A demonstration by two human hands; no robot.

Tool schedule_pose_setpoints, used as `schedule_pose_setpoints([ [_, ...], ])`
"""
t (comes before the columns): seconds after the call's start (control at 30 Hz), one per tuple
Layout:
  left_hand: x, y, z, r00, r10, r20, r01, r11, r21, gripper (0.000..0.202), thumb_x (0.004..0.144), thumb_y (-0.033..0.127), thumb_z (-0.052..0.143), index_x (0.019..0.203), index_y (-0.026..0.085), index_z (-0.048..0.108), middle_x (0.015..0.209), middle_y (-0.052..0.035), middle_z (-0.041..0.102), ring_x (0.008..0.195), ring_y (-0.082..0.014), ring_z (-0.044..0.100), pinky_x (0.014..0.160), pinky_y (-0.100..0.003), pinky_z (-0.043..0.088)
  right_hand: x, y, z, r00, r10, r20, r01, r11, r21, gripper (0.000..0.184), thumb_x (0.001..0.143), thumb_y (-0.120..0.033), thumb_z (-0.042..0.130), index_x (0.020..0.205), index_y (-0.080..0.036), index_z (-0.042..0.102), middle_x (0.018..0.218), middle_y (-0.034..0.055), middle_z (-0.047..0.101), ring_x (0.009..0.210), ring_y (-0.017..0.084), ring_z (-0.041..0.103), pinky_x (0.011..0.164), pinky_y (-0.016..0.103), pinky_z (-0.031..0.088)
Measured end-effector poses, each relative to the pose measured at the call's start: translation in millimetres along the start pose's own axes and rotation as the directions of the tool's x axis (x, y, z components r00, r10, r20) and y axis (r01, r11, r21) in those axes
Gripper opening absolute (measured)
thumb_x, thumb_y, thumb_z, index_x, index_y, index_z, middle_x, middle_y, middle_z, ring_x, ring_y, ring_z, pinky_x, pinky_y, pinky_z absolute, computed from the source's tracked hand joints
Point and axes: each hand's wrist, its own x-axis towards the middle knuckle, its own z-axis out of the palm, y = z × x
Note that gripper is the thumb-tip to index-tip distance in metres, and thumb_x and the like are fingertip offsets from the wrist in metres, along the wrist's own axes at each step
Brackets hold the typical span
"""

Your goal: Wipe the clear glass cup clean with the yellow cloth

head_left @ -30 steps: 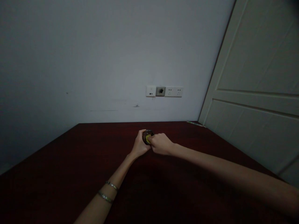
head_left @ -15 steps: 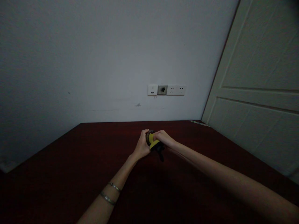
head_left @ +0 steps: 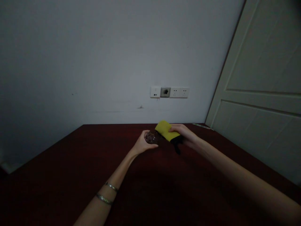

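Grip, left: left hand (head_left: 142, 145) is clasping a small clear glass (head_left: 151, 137) at mid-frame.
Grip, right: right hand (head_left: 186, 134) is pinching a yellow sponge (head_left: 165, 129), touching the glass.
Surface: dark red surface (head_left: 70, 175) is lying beneath both.

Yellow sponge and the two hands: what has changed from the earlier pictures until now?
The right hand has drawn the yellow sponge to the right, away from the small glass object. Earlier it was pressed against that object between both hands, and now far more of it shows. Nothing was let go. The left hand still holds the object above the dark red table, at about the same place.
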Motion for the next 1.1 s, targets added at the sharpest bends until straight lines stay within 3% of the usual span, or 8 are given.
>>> schedule_pose_setpoints([
  [0.2, 8, 12, -9.5, 0.990, -0.106, 0.090, 0.122, 0.972, -0.199, 0.067, 0.044, 0.035, 0.087, 0.098, 0.014, 0.054, 0.097, -0.0117, 0.068, 0.087, -0.0234, 0.065, 0.083, -0.040, 0.049, 15, 2, -11, 0.962, -0.225, -0.154, 0.203, 0.968, -0.145, 0.057, 0.072, -0.010, 0.048, 0.129, -0.011, 0.052, 0.111, 0.0126, 0.069, 0.084, 0.021, 0.068, 0.072, 0.033, 0.055],
  [0.3, 9, 15, -11.1, 0.975, -0.144, 0.168, 0.192, 0.928, -0.320, 0.069, 0.047, 0.051, 0.083, 0.101, 0.014, 0.059, 0.100, -0.0136, 0.069, 0.091, -0.0266, 0.066, 0.083, -0.040, 0.049, 14, 12, -9, 0.875, -0.463, -0.141, 0.399, 0.855, -0.331, 0.057, 0.075, -0.008, 0.049, 0.132, -0.013, 0.049, 0.131, 0.0128, 0.058, 0.112, 0.025, 0.060, 0.095, 0.042, 0.048],
  [0.4, 9, 16, -9.6, 0.949, -0.190, 0.251, 0.282, 0.866, -0.413, 0.069, 0.052, 0.062, 0.077, 0.101, 0.015, 0.063, 0.099, -0.0146, 0.070, 0.093, -0.0292, 0.066, 0.083, -0.042, 0.050, 9, 19, -7, 0.591, -0.769, 0.244, 0.689, 0.324, -0.648, 0.053, 0.083, -0.007, 0.046, 0.136, -0.012, 0.044, 0.139, 0.0148, 0.049, 0.129, 0.025, 0.047, 0.107, 0.047, 0.038],
  [0.5, 12, 16, -6.8, 0.914, -0.252, 0.317, 0.388, 0.771, -0.506, 0.060, 0.064, 0.062, 0.069, 0.101, 0.016, 0.063, 0.093, -0.0121, 0.072, 0.089, -0.0271, 0.067, 0.080, -0.042, 0.051, 5, 20, -4, 0.298, -0.689, 0.660, 0.753, -0.256, -0.607, 0.044, 0.091, -0.008, 0.042, 0.135, -0.010, 0.044, 0.138, 0.0160, 0.050, 0.134, 0.024, 0.040, 0.109, 0.048, 0.037],
  [0.63, 17, 15, -5.8, 0.874, -0.327, 0.359, 0.483, 0.656, -0.579, 0.041, 0.081, 0.054, 0.054, 0.099, 0.017, 0.062, 0.082, -0.0062, 0.072, 0.072, -0.0196, 0.068, 0.071, -0.037, 0.053, 6, 18, 3, 0.131, -0.559, 0.819, 0.700, -0.534, -0.475, 0.038, 0.092, -0.010, 0.043, 0.129, -0.001, 0.047, 0.133, 0.0197, 0.054, 0.131, 0.024, 0.044, 0.108, 0.043, 0.041],
  [0.9, 18, 9, -4.6, 0.729, -0.502, 0.466, 0.684, 0.555, -0.474, 0.029, 0.086, 0.039, 0.050, 0.078, 0.013, 0.061, 0.055, -0.0046, 0.065, 0.050, -0.0194, 0.063, 0.056, -0.041, 0.055, 18, 18, 9, -0.025, -0.289, 0.957, 0.680, -0.707, -0.195, 0.034, 0.093, -0.014, 0.041, 0.121, -0.002, 0.056, 0.126, 0.0183, 0.060, 0.121, 0.021, 0.055, 0.106, 0.036, 0.043],
  [1.0, 18, 8, -2.4, 0.702, -0.551, 0.451, 0.712, 0.563, -0.420, 0.033, 0.085, 0.043, 0.051, 0.071, 0.013, 0.059, 0.053, -0.0051, 0.063, 0.050, -0.0210, 0.062, 0.053, -0.045, 0.056, 22, 21, 14, -0.015, -0.205, 0.979, 0.671, -0.727, -0.142, 0.034, 0.093, -0.015, 0.042, 0.121, -0.004, 0.056, 0.126, 0.0173, 0.061, 0.121, 0.019, 0.055, 0.106, 0.033, 0.043],
  [1.1, 21, 9, -0.7, 0.721, -0.574, 0.388, 0.693, 0.607, -0.390, 0.039, 0.084, 0.048, 0.051, 0.071, 0.013, 0.059, 0.054, -0.0062, 0.064, 0.048, -0.0212, 0.062, 0.047, -0.043, 0.056, 28, 26, 18, 0.058, -0.205, 0.977, 0.671, -0.716, -0.191, 0.032, 0.093, -0.014, 0.043, 0.120, -0.005, 0.058, 0.121, 0.0147, 0.065, 0.116, 0.018, 0.058, 0.105, 0.033, 0.043],
])
